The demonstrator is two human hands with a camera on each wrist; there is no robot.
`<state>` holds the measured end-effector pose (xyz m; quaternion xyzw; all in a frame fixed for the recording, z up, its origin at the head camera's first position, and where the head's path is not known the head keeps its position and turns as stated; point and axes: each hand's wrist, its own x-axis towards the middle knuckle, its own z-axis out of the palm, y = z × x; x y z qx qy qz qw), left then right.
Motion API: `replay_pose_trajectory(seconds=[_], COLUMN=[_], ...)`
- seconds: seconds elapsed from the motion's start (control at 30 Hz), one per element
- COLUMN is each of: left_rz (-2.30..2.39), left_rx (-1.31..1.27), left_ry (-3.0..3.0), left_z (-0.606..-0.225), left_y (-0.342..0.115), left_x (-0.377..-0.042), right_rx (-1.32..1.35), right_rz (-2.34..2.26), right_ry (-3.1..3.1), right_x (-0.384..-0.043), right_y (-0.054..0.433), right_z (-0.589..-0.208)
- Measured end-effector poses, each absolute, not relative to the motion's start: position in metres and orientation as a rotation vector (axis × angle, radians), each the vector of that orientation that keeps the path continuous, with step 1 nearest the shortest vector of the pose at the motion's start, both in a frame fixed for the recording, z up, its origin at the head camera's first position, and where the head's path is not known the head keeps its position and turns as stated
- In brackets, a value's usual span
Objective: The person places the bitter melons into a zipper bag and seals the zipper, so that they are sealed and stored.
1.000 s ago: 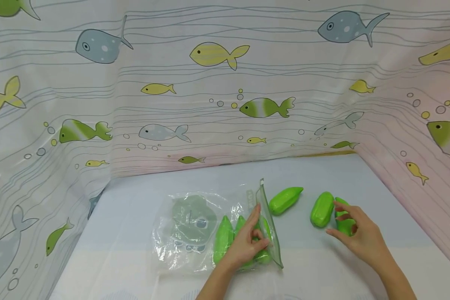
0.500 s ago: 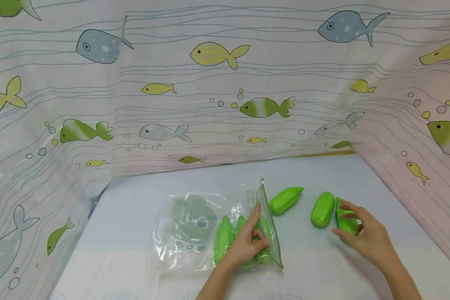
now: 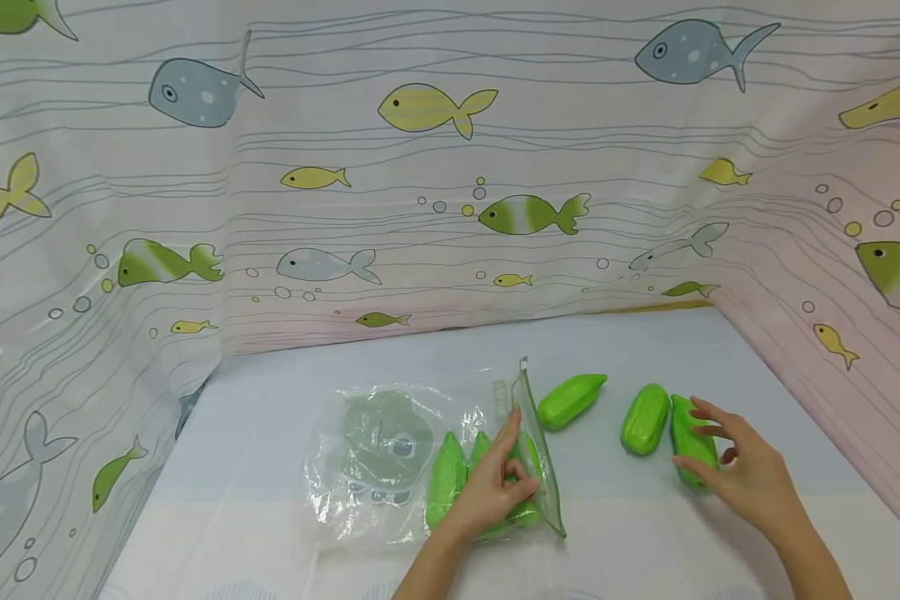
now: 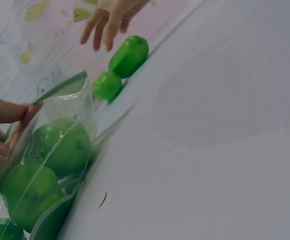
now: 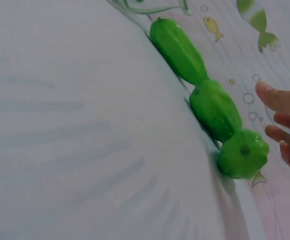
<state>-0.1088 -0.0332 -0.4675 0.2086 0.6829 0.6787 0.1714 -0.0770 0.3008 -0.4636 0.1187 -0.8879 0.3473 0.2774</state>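
Observation:
A clear zip bag point(image 3: 375, 521) with a printed cartoon figure lies on the table, its mouth spread towards the right. Several glossy green, ridged, pointed toy vegetables show through its plastic. My left hand point(image 3: 487, 487) pinches the bag's rim; in the left wrist view, thumb and finger meet there. Outside lie three more: one toy vegetable point(image 3: 570, 402) beside the bag mouth, a middle one point(image 3: 645, 419), and a right one point(image 3: 692, 442). Over the right one hovers my right hand point(image 3: 742, 467), fingers and thumb apart. The right wrist view shows a gap between that hand and the right toy vegetable point(image 5: 243, 154).
The table point(image 3: 615, 533) has a pale cloth. Fish-printed curtain point(image 3: 435, 250) stands along its back and both sides. The middle and right toy vegetables lie close together.
My right hand has shifted to the right, from between the middle and right toy vegetables to over the right one. My left hand and the bag stay put.

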Motion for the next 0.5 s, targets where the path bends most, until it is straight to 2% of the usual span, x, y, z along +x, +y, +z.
replay_pose_trajectory(seconds=[0.5], left_rz=[1.930], left_rx=[0.590], left_ry=[1.943], left_z=[-0.4663], left_y=[-0.0329], left_x=[-0.1080], right_rx=[0.273], right_rz=[0.903], right_ry=[-2.410], right_x=[-0.0773], right_y=[0.3085], right_z=[-0.4691])
